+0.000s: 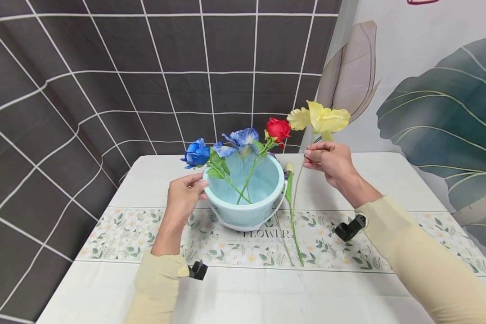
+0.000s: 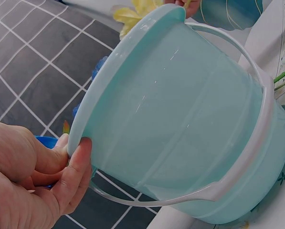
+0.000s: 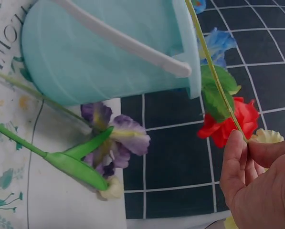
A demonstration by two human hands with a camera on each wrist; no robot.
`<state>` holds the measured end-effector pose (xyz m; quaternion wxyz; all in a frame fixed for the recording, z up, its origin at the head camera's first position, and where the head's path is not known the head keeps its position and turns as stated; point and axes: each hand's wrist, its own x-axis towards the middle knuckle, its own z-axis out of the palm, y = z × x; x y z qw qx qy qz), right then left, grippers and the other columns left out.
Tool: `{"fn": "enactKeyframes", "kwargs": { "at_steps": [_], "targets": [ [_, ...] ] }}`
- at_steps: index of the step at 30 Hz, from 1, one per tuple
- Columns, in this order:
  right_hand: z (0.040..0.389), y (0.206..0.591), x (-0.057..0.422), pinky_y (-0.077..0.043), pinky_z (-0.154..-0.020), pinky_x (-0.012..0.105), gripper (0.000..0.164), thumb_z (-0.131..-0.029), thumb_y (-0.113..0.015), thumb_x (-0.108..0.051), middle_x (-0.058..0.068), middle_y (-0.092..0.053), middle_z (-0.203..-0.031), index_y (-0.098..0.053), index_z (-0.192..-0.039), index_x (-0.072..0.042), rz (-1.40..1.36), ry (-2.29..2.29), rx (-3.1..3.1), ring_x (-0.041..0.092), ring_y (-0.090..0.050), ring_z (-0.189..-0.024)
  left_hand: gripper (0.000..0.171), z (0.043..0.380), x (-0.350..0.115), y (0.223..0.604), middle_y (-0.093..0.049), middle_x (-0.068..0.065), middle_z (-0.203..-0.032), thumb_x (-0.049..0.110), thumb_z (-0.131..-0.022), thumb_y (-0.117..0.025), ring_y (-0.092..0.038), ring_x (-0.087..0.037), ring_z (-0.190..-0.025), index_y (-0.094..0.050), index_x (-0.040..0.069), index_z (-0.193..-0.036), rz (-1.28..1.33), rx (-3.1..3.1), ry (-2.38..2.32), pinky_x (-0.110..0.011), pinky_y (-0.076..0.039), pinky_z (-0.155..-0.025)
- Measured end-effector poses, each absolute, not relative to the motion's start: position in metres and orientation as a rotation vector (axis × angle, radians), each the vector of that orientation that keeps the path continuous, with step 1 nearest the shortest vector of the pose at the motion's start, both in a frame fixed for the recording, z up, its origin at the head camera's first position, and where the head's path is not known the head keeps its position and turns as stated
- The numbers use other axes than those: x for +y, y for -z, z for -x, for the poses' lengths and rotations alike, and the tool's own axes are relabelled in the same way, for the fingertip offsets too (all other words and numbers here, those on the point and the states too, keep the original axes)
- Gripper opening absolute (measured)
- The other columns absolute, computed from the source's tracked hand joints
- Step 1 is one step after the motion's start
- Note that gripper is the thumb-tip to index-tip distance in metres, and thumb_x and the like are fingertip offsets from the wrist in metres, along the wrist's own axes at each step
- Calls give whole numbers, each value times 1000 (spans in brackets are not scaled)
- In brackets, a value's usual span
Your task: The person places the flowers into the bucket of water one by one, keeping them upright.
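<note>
A light blue bucket stands on the table, its white handle hanging down. My left hand pinches its rim at the left side, thumb and fingers on either side of the edge in the left wrist view. Inside lean a blue rose, a blue-violet iris and a red rose, their stems crossing. My right hand pinches the thin stem of a yellow flower just below its bloom, right of the bucket. That stem slants down past the rim.
Right of the bucket, a purple iris and a pale flower with a green stem lie on the table. A floral runner crosses the white tabletop. Behind hangs a dark grid-patterned cloth.
</note>
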<state>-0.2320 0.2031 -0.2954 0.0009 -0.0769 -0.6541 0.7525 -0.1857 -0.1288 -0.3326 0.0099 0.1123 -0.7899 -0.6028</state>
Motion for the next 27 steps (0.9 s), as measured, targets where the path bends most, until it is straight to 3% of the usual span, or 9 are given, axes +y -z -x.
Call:
{"fn": "enactKeyframes", "kwargs": {
  "at_steps": [11, 23, 27],
  "targets": [
    [232, 284, 199, -60, -67, 27, 23, -86, -68, 3, 3, -67, -75, -56, -105, 10, 199, -2280, -2039, 14, -66, -66, 33, 185, -129, 335, -60, -19, -104, 6, -95, -59, -64, -9, -69, -59, -6, -126, -279, -2418, 1891, -17, -57, -67],
    [236, 268, 188, -60, -65, 27, 16, -85, -67, 6, 6, -68, -76, -58, -99, 7, 113, -2333, -1863, 16, -67, -61, 34, 186, -129, 333, -60, -19, -106, 8, -96, -59, -65, -9, -70, -58, -4, -128, -298, -2430, 1893, -17, -56, -68],
    [237, 265, 185, -60, -64, 28, 11, -84, -68, 9, 8, -68, -76, -61, -91, 4, 96, -2379, -1772, 17, -68, -60, 34, 186, -130, 334, -60, -19, -106, 7, -96, -59, -65, -9, -70, -58, -4, -128, -300, -2429, 1899, -17, -57, -69]
  ]
}}
